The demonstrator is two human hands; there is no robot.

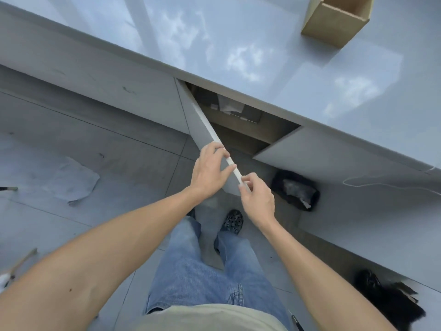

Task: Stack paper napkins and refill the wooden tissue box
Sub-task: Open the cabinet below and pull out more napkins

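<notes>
Both hands are on the top edge of an open grey cabinet door (205, 130) under the glossy counter (238, 56). My left hand (211, 169) holds the edge from the left, fingers over the top. My right hand (256, 195) pinches the same edge nearer the door's free corner. Inside the open cabinet (238, 125) lies a white paper-like packet (230, 106) on a shelf; I cannot tell whether it is napkins. The wooden tissue box is nowhere in view.
An open cardboard box (336, 19) stands on the counter at the far right. A second cabinet door (334, 158) stands open to the right. A black bag (296, 189) and another dark bundle (391, 299) lie on the floor. A crumpled sheet (74, 180) lies left.
</notes>
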